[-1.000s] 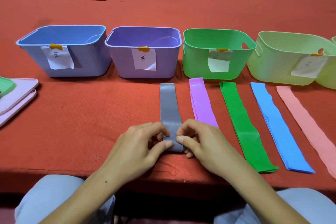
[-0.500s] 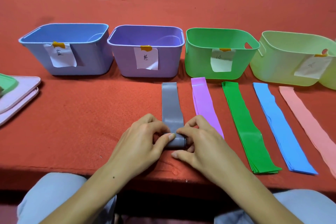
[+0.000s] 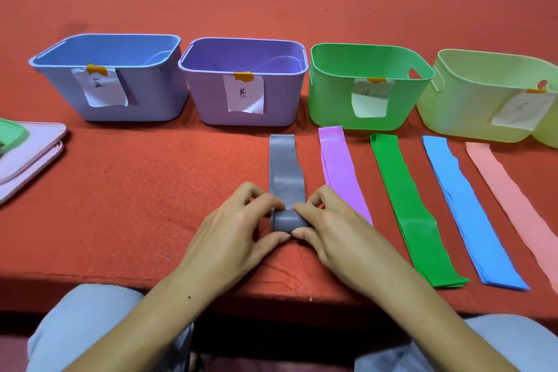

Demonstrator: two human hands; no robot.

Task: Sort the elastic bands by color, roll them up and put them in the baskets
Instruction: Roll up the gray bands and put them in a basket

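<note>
A grey elastic band lies lengthwise on the red table, its near end rolled into a small cylinder. My left hand and my right hand pinch that roll from either side, thumbs under and fingers over it. To the right lie flat bands in a row: purple, green, blue and pink. Behind them stand labelled baskets: blue, purple, green and pale yellow-green.
Pink trays with a green lid on them sit at the left edge. Another pale basket peeks in at the far right. The table's near edge runs just above my knees.
The roll on the grey band has grown as both hands turned it away from me, and the flat part of the band has shortened.
</note>
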